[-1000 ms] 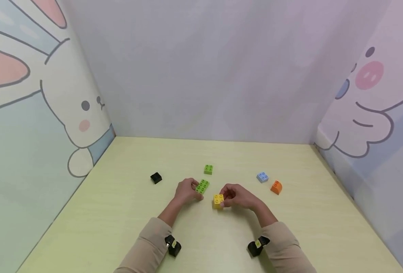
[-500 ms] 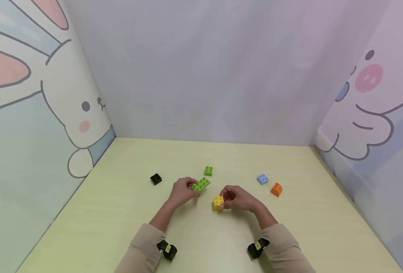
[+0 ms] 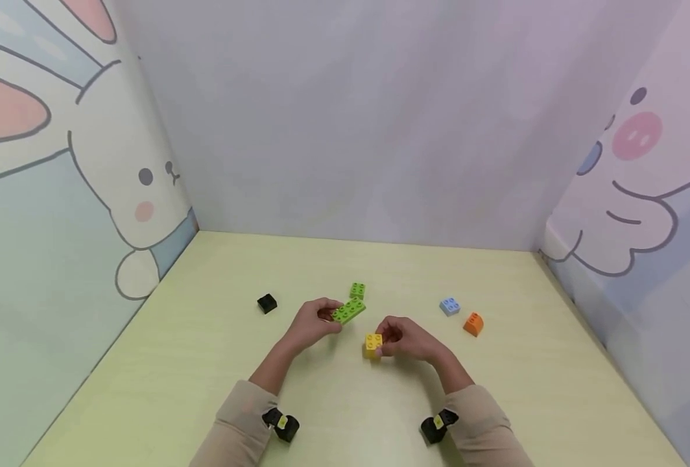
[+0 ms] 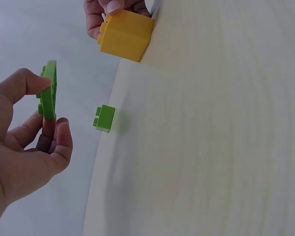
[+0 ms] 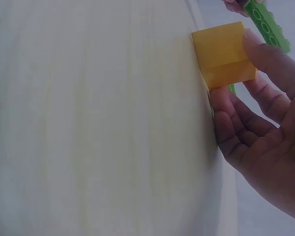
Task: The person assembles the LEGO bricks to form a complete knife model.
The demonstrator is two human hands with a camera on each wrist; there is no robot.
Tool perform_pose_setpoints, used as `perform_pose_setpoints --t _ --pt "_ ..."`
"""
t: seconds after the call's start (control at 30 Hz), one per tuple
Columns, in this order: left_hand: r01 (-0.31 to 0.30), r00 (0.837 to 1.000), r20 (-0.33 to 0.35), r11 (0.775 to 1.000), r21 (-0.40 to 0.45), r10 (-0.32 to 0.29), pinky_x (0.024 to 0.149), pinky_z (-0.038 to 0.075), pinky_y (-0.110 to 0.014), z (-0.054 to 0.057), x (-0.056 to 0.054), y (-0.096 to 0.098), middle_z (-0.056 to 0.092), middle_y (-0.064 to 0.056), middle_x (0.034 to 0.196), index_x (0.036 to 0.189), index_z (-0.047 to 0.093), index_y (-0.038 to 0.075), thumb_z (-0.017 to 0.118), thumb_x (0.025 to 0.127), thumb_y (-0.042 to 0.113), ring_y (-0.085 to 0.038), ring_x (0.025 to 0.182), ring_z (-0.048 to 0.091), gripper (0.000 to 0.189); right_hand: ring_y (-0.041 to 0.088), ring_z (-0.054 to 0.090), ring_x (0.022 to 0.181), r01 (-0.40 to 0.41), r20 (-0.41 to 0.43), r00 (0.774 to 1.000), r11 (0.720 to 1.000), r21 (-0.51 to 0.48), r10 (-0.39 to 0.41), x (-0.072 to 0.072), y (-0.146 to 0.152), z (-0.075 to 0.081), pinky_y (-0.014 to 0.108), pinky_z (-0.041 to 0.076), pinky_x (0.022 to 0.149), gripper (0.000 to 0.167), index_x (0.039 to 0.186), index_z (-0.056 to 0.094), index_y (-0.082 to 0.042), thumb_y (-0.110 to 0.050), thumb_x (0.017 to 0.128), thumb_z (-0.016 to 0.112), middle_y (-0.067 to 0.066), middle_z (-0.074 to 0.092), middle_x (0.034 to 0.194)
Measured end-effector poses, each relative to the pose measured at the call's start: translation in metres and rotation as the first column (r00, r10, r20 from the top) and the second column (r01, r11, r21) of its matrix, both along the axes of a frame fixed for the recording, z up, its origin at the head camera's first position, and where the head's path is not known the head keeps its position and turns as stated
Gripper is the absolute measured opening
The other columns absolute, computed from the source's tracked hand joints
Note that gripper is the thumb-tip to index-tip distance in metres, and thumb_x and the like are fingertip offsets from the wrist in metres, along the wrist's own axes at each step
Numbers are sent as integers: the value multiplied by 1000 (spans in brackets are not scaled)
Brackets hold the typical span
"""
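Note:
My left hand [image 3: 312,324] pinches a long, flat green toy brick [image 3: 349,311] between thumb and fingers. In the left wrist view this green brick [image 4: 48,90] is held above the table, studs facing left. My right hand [image 3: 408,338] grips a yellow block [image 3: 373,346] by its right side, four studs facing up. The right wrist view shows the yellow block's [image 5: 224,54] smooth side, with its lower edge at the tabletop. The green brick is up and to the left of the yellow block, apart from it. A small green brick [image 3: 357,290] stands just behind the long one.
A black brick [image 3: 267,303] lies on the left of the pale table [image 3: 205,389]. To the right are a light blue brick [image 3: 450,306] and an orange curved brick [image 3: 473,323]. A grey back wall [image 3: 356,123] and printed side walls enclose the table.
My left hand has lifted the long green brick off the table and turned it, while the left forearm shifted left. The right hand and the yellow block have hardly moved.

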State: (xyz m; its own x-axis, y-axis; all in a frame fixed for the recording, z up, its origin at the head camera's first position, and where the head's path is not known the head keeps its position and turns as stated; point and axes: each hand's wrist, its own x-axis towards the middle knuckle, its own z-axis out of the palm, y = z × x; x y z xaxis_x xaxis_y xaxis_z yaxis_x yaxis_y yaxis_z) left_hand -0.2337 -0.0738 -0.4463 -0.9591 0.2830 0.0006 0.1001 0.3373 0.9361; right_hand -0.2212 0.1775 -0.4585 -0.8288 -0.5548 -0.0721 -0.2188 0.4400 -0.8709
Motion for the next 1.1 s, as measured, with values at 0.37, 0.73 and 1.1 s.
perform_pose_setpoints --t 0.37,0.73,1.1 --pt "42 998 37 994 105 -46 66 48 -28 -5 2 -3 61 -9 91 106 65 0 71 78 0 -17 78 54 29 20 48 78 35 7 999 999 12 -36 1 -6 0 29 41 66 24 98 57 -3 -10 81 72 5 54 85" --pt "98 994 15 967 235 -105 71 52 -39 0 6 -2 65 -10 89 104 64 -10 71 80 5 -18 77 63 29 22 48 79 31 17 999 999 -21 -31 13 -8 21 29 41 66 28 101 58 2 -10 81 72 10 55 86" --pt "64 998 -28 956 286 -58 68 52 -31 -10 -1 6 67 -12 91 103 66 -9 75 78 8 -16 77 64 32 16 50 75 -23 -31 999 999 -38 22 -4 3 -9 26 44 65 30 101 57 -2 -12 79 75 7 57 86"
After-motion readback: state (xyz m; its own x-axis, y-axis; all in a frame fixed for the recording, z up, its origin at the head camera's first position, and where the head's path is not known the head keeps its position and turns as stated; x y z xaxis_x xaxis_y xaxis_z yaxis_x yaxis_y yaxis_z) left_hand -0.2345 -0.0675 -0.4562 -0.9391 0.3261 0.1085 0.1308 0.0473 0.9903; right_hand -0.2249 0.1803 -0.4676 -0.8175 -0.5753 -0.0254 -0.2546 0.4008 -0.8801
